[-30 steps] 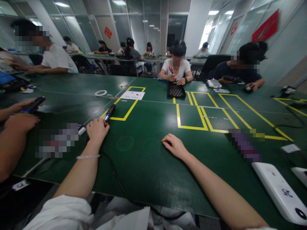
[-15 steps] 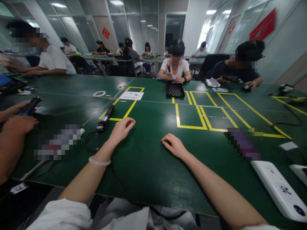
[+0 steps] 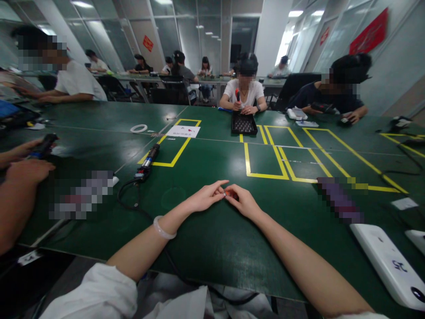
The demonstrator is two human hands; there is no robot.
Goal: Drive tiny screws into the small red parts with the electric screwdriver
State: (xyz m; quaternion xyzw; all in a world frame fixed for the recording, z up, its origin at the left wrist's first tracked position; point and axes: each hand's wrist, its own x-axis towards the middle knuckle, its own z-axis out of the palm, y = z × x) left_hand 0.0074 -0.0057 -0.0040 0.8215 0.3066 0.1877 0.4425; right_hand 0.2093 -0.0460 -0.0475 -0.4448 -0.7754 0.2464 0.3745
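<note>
Just above the table, the fingertips of my two hands meet. A small orange piece [image 3: 228,193] with a shiny bit shows between them; its exact kind is too small to tell. My left hand [image 3: 206,197] comes in from the left, thumb and fingers pinched at the piece, forefinger reaching over it. My right hand [image 3: 245,203] is curled with thumb and fingers closed around the piece's other side, hiding part of it. To the left of my hands lies an electric screwdriver [image 3: 149,160], its black cord looping toward me.
On the green table [image 3: 212,248] are yellow tape outlines, a paper sheet [image 3: 183,131] and a white tape ring [image 3: 138,129]. A white power bank [image 3: 385,261] lies at right. Across from me a person works over a black tray [image 3: 244,124]; another person's hands [image 3: 28,170] are at left.
My left hand has moved right and toward me, carrying the orange piece from near the screwdriver to my right hand. The right hand stays nearly in place and now touches the piece.
</note>
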